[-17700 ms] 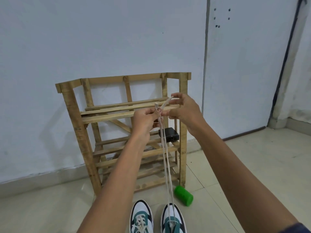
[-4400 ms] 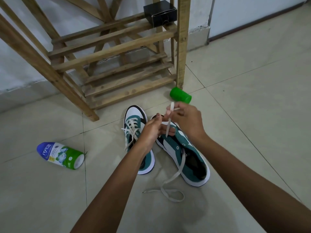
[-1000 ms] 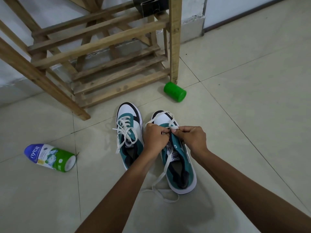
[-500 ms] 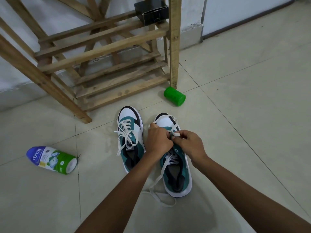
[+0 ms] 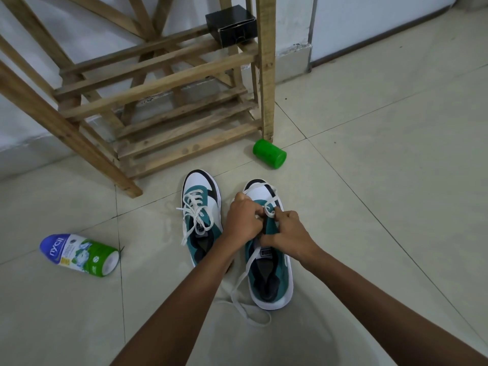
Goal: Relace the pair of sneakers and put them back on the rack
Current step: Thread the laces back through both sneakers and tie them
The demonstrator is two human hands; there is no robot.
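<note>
Pale tiled floor (image 5: pixel 383 159) against a white wall, with a wooden shoe rack (image 5: pixel 163 83) at the back and a small black box (image 5: pixel 232 23) sitting on one of its slats. Two teal-and-white sneakers stand side by side on the floor in front of the rack, toes toward it. Left sneaker (image 5: pixel 202 215) is laced, with its lace ends loose. Right sneaker (image 5: pixel 272 262) is under both hands: left hand (image 5: pixel 243 221) curled over the front eyelets, gripping the lace (image 5: pixel 247 289); right hand (image 5: pixel 286 235) curled on the tongue area, pinching a lace loop at the fingertips. The lace's free end trails off the shoe onto the floor near the heel. Green cylinder (image 5: pixel 269 154) lies on its side by the rack's right leg. Blue-and-green bottle (image 5: pixel 79 254) lies on its side, well left of the sneakers.
</note>
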